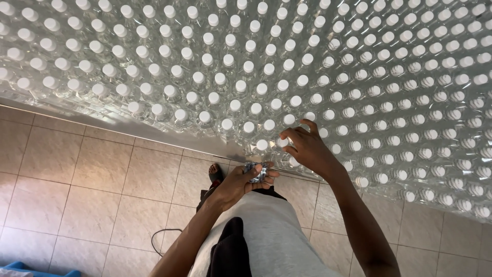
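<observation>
**Risk of knocking bottles at the edge of the packed field**

Right hand (307, 149) over the front row of clear bottles (246, 66), fingertips pinched around one white cap (282, 142). Left hand (241, 183) lower and nearer the body, fingers curled tight on a small bundle of shiny seals (256, 172), close to the front edge of the bottle field but apart from it.

Possible trouble, as a judgement only:
- Too much sideways push on the pinched cap: bottle tilting into its neighbours, all standing cap beside cap with almost no gap, so maybe several falling together.
- Front row just at the edge above the tiled floor (77, 169): easy to tip one bottle over and down, near the sandalled foot (216, 174).
- Bundle gripped loosely while attention on the other side: pieces slipping out and dropping to the floor.
- Dark cable (159, 238) on the tiles beside the legs: danger of tripping when stepping sideways along the rows.
</observation>
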